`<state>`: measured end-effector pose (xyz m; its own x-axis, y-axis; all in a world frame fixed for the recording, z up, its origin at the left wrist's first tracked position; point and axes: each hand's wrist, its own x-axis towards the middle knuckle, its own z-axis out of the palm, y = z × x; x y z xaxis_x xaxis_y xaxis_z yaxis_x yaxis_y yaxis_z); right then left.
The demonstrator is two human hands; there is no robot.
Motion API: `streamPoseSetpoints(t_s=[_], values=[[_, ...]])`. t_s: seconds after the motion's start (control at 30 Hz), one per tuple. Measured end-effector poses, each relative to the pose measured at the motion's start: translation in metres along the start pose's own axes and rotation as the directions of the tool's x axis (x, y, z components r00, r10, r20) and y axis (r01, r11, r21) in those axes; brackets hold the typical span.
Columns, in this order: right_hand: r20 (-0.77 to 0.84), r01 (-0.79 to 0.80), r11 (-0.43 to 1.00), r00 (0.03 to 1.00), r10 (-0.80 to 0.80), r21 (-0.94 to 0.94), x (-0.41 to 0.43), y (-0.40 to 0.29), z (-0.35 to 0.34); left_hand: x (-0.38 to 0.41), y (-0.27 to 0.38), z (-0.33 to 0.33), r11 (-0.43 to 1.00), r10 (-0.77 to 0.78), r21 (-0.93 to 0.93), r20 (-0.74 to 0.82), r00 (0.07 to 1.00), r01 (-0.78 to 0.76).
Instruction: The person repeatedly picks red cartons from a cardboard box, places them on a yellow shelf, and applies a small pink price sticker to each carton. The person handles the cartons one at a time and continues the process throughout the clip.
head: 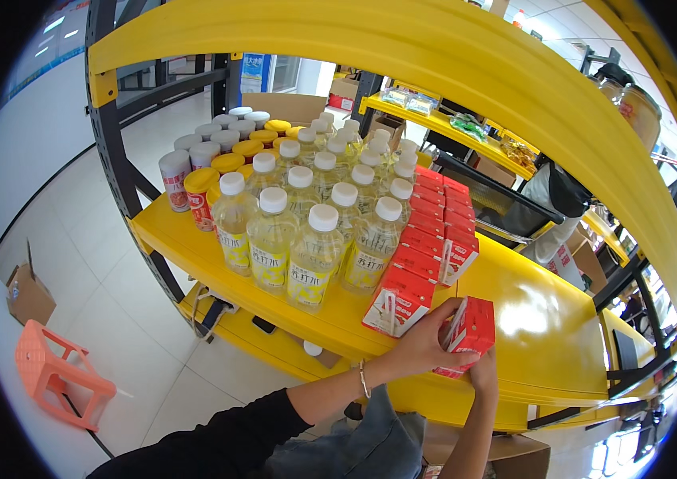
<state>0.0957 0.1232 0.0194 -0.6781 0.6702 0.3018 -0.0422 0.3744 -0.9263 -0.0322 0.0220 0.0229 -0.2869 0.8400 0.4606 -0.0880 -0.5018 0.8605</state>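
Between my two hands is a red drink carton (475, 329), held over the front edge of the yellow metal shelf (530, 341). My left hand (428, 344), with a bracelet at the wrist, grips its left side and front. My right hand (483, 368) is at its lower right, partly hidden behind the carton. Just left of it, red cartons (401, 299) stand in two rows running back. Clear plastic bottles (315, 257) with white caps and yellow labels fill the shelf's middle. Yellow-lidded cans (199, 194) and white-lidded cans (175, 179) stand at the left.
A yellow shelf beam (338, 30) arches overhead, and a dark upright post (112, 143) rises at the left. A phone (263, 324) lies on the lower shelf. On the tiled floor are a pink plastic stool (63, 377) and an open cardboard box (32, 293). A person (554, 197) is beyond the shelf.
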Motion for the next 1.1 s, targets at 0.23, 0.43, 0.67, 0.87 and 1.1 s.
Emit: streamPoseSetpoints(t_s=[0.23, 0.43, 0.67, 0.87, 1.1], values=[[-0.176, -0.106, 0.948, 0.971, 0.164, 0.299, 0.001, 0.036, -0.009, -0.005, 0.009, 0.002, 0.854, 0.221, 0.455, 0.121, 0.968, -0.252], [-0.132, -0.189, 0.821, 0.943, 0.304, 0.539, 0.001, 0.041, -0.018, -0.004, -0.006, 0.011, 0.847, 0.294, 0.388, 0.224, 0.929, -0.362], [-0.084, -0.143, 0.81, 0.969, 0.231, 0.569, 0.008, 0.01, -0.014, -0.002, -0.007, 0.013, 0.87, 0.317, 0.313, 0.237, 0.918, -0.381], [-0.108, -0.103, 0.753, 0.968, 0.226, 0.65, 0.007, 0.006, -0.018, 0.001, -0.008, 0.013, 0.849, 0.334, 0.301, 0.332, 0.882, -0.434], [-0.115, -0.02, 0.949, 0.992, 0.058, 0.313, 0.014, 0.022, -0.009, 0.001, -0.009, 0.006, 0.817, 0.514, 0.238, 0.115, 0.85, -0.526]])
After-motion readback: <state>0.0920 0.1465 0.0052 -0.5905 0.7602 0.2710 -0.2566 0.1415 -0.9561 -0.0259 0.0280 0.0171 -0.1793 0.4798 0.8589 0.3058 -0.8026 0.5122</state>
